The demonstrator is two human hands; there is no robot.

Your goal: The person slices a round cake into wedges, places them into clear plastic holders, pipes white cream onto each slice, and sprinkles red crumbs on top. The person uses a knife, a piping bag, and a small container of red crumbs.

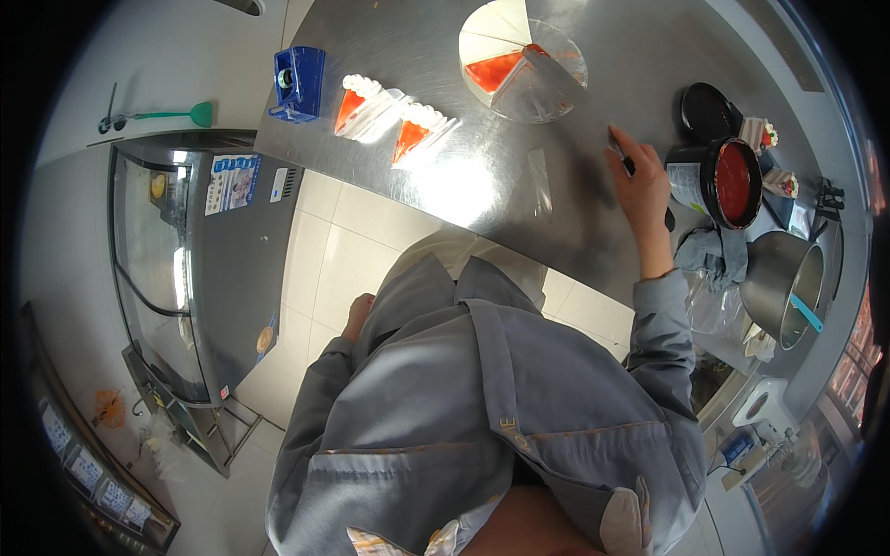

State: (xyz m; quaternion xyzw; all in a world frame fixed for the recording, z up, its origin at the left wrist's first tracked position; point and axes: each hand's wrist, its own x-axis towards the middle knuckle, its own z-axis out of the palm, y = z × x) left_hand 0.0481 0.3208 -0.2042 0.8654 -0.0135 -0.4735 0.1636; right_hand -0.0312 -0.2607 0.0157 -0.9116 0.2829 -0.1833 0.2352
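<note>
My right hand (638, 177) grips the black handle of a long-bladed metal knife (560, 76). Its blade reaches over a round cake board (556, 104), and the tip, smeared red, lies beside the cut cake (495, 31). White wedges and a red-glazed wedge (492, 71) stand on the board's far left part. Two cut slices, one red-topped slice (351, 108) and another slice (416, 135), stand to the left with white piped cream and clear film on their sides. A loose strip of clear film (539, 182) lies nearer me. My left hand (359, 316) hangs by my thigh, its fingers mostly hidden.
A blue tape dispenser (300, 83) stands at the table's left end. On the right are a black tub of red filling (734, 182), its lid (708, 111), a grey cloth (709, 254) and a steel bowl (772, 278) with a blue spatula (806, 313). A display fridge (240, 278) stands left.
</note>
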